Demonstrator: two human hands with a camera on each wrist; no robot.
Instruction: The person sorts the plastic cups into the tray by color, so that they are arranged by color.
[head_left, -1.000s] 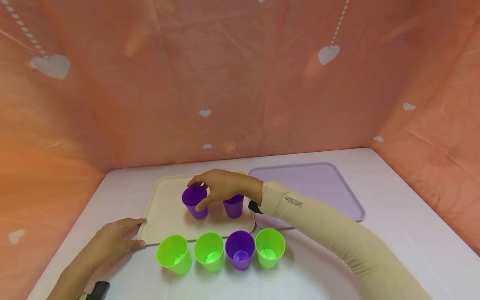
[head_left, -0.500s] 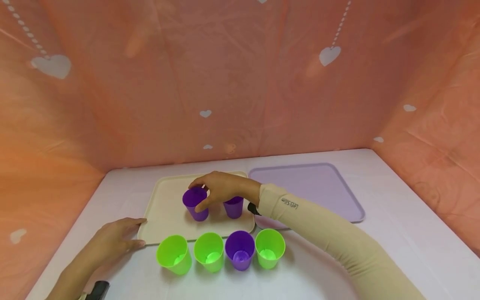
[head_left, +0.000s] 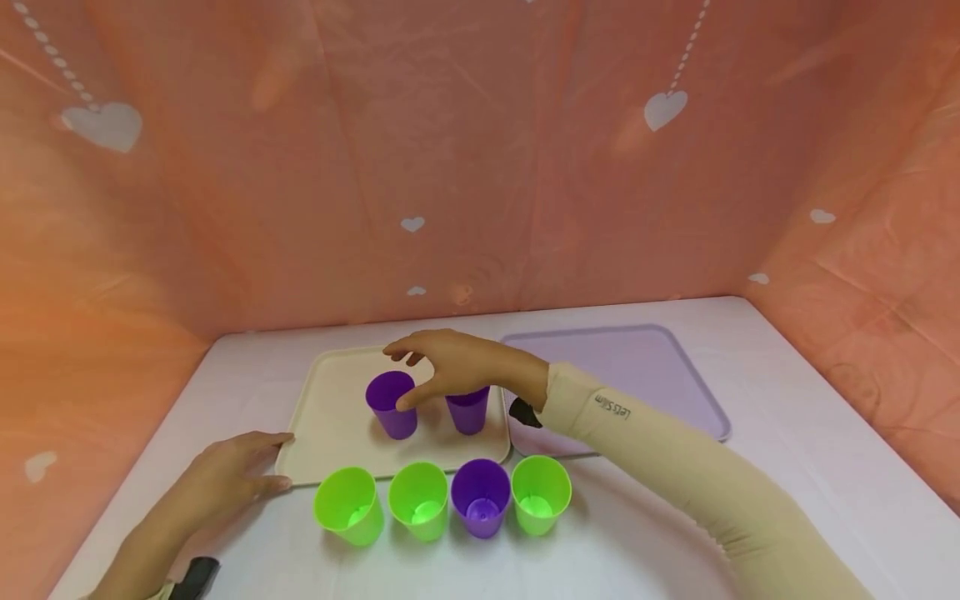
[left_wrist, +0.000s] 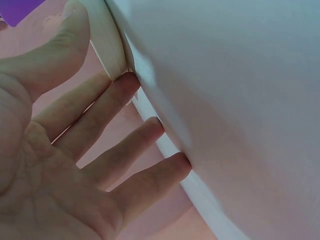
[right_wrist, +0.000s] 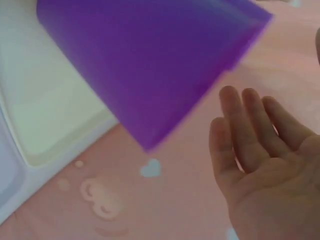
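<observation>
On the cream tray (head_left: 330,417) a purple cup (head_left: 392,414) stands upright. My right hand (head_left: 453,362) is spread beside and above it, thumb by the near rim and fingers lifted off the far side. A second purple cup (head_left: 468,414) stands on the same tray, partly hidden under that hand. One purple cup (right_wrist: 140,65) looms large in the right wrist view, with the open right palm to its lower right. At the tray's left end, my left hand (head_left: 217,475) has extended fingers at the corner, also visible in the left wrist view with the tray rim (left_wrist: 110,45).
In front of the tray a row holds a green cup (head_left: 349,508), another green cup (head_left: 418,502), a purple cup (head_left: 481,498) and a third green cup (head_left: 540,496). A lavender tray (head_left: 630,367) lies at the right. Orange heart-patterned curtains (head_left: 480,167) enclose the white table (head_left: 637,525).
My right hand has let go of the left purple cup on the cream tray and moved slightly up and right, fingers spreading. The cup stays there; the left hand has not moved.
</observation>
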